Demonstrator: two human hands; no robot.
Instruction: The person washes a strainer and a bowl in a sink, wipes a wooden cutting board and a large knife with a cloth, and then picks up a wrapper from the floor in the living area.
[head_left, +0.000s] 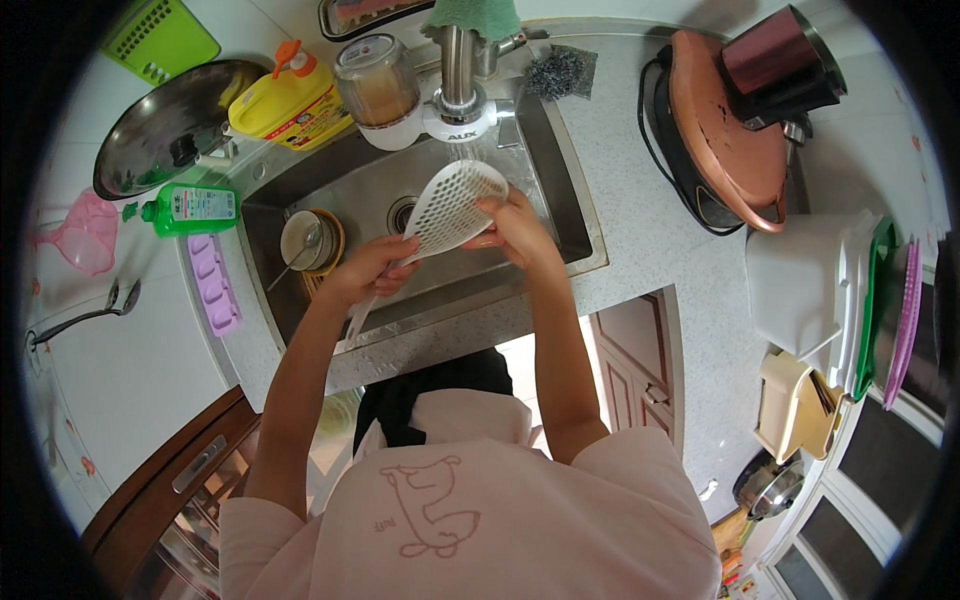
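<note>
A white plastic slotted strainer ladle (455, 206) is held over the sink, under the faucet. My left hand (379, 266) is closed around its handle near the perforated head. With my right hand (511, 225) I grip the right rim of that head, fingers on both faces. The faucet (457, 71) carries a white AUX water filter (457, 127), and water seems to run from it behind the ladle. Below lies the stainless steel sink (480, 274), its drain (403, 214) partly hidden by the ladle. Stacked bowls (304, 240) with a metal spoon (307, 241) stand at the sink's left.
Behind the sink's left side are a yellow detergent jug (292, 105) and a wok lid (176, 127). A green soap bottle (191, 210) and a purple tray (213, 285) lie left. Steel wool (555, 71) and a copper-coloured electric pan (720, 127) rest on the right counter (637, 247).
</note>
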